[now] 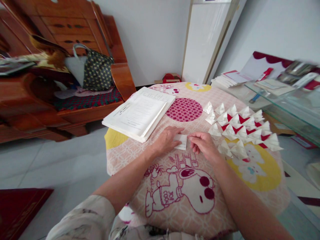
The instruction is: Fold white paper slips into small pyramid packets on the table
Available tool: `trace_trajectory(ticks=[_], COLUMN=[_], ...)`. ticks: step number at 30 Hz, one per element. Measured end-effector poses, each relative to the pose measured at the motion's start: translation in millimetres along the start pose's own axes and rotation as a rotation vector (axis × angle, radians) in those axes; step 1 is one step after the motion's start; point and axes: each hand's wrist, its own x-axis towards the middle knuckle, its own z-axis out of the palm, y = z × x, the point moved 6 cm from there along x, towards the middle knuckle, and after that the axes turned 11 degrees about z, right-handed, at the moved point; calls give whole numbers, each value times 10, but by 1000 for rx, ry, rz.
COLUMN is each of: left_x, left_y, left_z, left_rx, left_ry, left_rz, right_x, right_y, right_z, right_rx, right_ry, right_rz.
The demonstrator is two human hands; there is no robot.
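A small white piece of paper (181, 142) lies flat on the table in front of me, with faint print on it. My left hand (167, 139) rests over its left side, fingers stretched out and thumb on the sheet, pressing it against the cloth. Close by its right edge is my right hand (202, 144), with fingers curled and thumb and forefinger together. Whether anything is pinched there I cannot make out. To the right stand rows of folded white paper pieces (240, 130) with pointed tips, several showing red between them.
A stack of printed sheets (137, 115) lies at the table's back left. The patterned tablecloth (135, 153) covers the round table. A glass shelf (280, 100) with clutter stands right. On the left are a wooden bench (120, 76) and a patterned bag (98, 70).
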Motion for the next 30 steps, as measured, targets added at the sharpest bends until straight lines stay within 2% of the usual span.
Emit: trace_trajectory(ticks=[5,12,17,20,24,30], left_x=[-16,-36,-65,-82,-93,-130], left_y=[121,215,295,338,335,229], left_z=[-96,-202,-281,-324,-342,-255], left_rx=[-30,-152,-224,-231,-207,-107], left_ry=[6,97,190,207,179,10], left_rz=[35,53,122,161,208,251], right_x=[61,45,46,63,81,43], right_y=[39,-44,-101,-83,-7,-10], right_z=[-75,8,80,29,-110,-262], right_rx=[-128,-277,-404,-335,-131,4], right_ry=[118,72,132,200,264,334], right_rz=[-57,-202,-242,-198,-122,-212])
